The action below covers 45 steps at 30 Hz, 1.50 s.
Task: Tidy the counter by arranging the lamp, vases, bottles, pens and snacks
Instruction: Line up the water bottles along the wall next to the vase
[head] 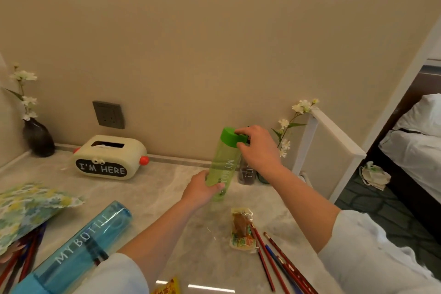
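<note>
Green bottle (223, 164) mid-table (167, 186), long axis tilted, cap toward 1 o'clock. My left hand (199, 190) grip wrapped round its base, right hand (259, 144) grip closed on cap. Dark bottle (247, 173) just behind at 1 o'clock, so I'd guess stand it there.

Tissue box (108, 157): cream, lettered "I'M HERE", red knobs at both ends, against the wall. Wall socket (109, 115): dark, just above the box. Bed (415, 148): white bedding, far right of the box.
</note>
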Each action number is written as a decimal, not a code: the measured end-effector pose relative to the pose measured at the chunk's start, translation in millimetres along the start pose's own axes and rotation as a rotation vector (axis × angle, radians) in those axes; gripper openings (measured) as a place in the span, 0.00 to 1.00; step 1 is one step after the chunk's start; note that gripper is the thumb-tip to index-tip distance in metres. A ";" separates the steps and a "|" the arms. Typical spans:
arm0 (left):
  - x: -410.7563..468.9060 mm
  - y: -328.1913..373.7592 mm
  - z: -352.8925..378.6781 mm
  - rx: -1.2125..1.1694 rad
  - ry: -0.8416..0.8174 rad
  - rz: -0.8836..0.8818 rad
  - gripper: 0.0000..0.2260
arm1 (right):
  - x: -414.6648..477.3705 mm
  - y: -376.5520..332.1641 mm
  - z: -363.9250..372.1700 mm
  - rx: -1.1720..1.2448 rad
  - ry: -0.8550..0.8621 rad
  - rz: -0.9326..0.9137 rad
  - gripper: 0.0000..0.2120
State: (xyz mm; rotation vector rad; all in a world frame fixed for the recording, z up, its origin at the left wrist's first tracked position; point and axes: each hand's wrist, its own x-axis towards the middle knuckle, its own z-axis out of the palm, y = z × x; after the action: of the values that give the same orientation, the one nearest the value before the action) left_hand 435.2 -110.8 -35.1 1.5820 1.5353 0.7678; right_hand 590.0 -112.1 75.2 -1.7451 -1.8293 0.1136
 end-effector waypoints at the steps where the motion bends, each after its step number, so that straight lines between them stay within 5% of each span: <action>1: 6.0 1.0 -0.1 0.002 -0.009 0.007 0.23 | 4.9 -0.3 -0.1 -0.035 0.003 -0.015 0.17; 10: 48.1 -3.1 12.9 0.002 -0.093 0.019 0.16 | 31.6 10.0 11.1 -0.172 -0.030 -0.061 0.15; 30: 105.9 -10.4 40.4 -0.104 -0.140 -0.022 0.28 | 69.8 31.2 29.0 -0.157 -0.067 -0.073 0.14; 45: 114.6 -6.3 46.3 -0.067 -0.126 0.064 0.23 | 66.5 33.6 28.6 -0.128 -0.074 -0.062 0.16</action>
State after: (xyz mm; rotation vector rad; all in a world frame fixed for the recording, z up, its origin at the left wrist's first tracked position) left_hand 481.2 -3.1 -75.3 1.6050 1.3612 0.7332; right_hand 609.2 -36.1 60.4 -1.7901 -1.9814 0.0369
